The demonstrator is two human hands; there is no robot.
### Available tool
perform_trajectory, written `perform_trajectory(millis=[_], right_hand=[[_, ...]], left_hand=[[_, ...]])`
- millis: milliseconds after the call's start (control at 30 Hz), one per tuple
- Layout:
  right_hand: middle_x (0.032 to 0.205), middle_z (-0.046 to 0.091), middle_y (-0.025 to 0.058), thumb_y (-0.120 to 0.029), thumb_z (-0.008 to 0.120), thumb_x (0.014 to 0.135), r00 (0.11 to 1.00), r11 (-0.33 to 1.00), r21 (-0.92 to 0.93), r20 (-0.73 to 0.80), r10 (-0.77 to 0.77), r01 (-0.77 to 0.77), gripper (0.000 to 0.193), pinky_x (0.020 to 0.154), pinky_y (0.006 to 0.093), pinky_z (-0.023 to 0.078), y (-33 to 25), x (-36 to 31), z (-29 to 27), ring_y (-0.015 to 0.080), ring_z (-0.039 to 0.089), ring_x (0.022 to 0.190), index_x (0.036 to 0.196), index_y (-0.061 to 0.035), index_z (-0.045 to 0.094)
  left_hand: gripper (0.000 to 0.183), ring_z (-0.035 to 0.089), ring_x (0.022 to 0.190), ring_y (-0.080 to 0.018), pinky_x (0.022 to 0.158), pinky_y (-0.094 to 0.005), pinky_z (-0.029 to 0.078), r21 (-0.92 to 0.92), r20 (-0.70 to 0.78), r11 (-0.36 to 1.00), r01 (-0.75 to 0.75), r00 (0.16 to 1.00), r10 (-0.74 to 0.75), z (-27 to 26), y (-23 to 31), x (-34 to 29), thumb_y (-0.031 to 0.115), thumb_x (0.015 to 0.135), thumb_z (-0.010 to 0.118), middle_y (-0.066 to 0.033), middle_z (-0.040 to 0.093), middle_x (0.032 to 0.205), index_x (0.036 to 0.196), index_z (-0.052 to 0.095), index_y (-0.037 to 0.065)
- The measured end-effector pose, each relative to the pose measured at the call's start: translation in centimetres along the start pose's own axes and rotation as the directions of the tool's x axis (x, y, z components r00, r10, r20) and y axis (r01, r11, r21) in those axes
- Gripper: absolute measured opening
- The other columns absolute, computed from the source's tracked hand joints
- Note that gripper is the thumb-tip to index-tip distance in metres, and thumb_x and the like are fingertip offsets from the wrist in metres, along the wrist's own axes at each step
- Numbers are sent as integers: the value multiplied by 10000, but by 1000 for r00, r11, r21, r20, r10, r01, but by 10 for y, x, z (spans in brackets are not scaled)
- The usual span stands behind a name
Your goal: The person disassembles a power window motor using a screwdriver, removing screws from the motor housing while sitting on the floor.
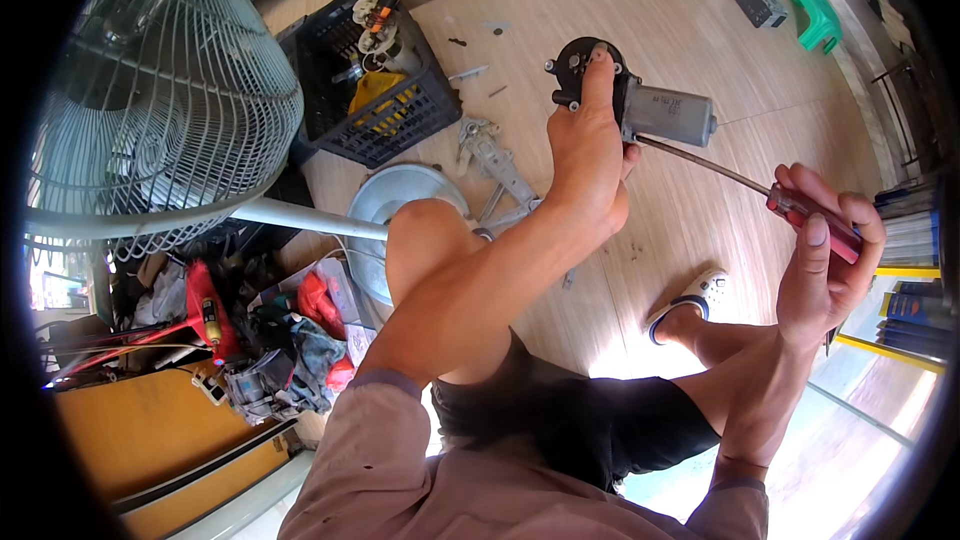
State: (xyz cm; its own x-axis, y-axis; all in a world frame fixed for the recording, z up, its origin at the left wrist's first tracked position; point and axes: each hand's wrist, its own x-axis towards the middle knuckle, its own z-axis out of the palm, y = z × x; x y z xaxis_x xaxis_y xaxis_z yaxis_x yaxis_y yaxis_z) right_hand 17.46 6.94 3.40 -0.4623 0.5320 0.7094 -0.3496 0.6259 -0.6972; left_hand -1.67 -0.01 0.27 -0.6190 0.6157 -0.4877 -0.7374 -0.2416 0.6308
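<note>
My left hand [590, 140] is closed round a small electric motor [668, 115], thumb laid over its round black gear housing [574, 62]. The motor's silver cylinder sticks out to the right of that hand. In my right hand [825, 260] is a screwdriver [815, 222] with a dark red translucent handle, gripped between thumb and fingers. Its long metal shaft slants up to the left, and the tip meets the motor's underside beside my left fingers. Just where the tip sits is hidden. Both hands are held up above the floor.
A black plastic crate [385, 125] of parts stands beside the large fan [160, 100] at left. A metal bracket mechanism [500, 165] and small pieces lie on the floor. Cluttered rags [300, 360] fill the lower left. A green stool [812, 12] and grey box [758, 2] are far right.
</note>
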Motion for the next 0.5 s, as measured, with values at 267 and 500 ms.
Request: perform_trajectory(millis=[267,500], right_hand=[[1260,553,290,-82,497,988,998,997,-53,1,62,-62,318,967,508,493,-5,-1,-3,403,603,1120,1293,-52,413],[1198,588,293,-4,583,927,992,997,-18,98,74,-73,278,871,453,560,-5,-2,-8,369,655,1027,1134,-29,399]], left_hand=[[324,499,815,-107,701,-290,393,40,23,999,5,1000,-6,1,0,0,452,897,646,15,576,899,884,572,137],[325,531,808,-119,719,-300,427,9,-32,999,-33,999,33,5,2,4,440,898,651,7,586,877,896,581,123]])
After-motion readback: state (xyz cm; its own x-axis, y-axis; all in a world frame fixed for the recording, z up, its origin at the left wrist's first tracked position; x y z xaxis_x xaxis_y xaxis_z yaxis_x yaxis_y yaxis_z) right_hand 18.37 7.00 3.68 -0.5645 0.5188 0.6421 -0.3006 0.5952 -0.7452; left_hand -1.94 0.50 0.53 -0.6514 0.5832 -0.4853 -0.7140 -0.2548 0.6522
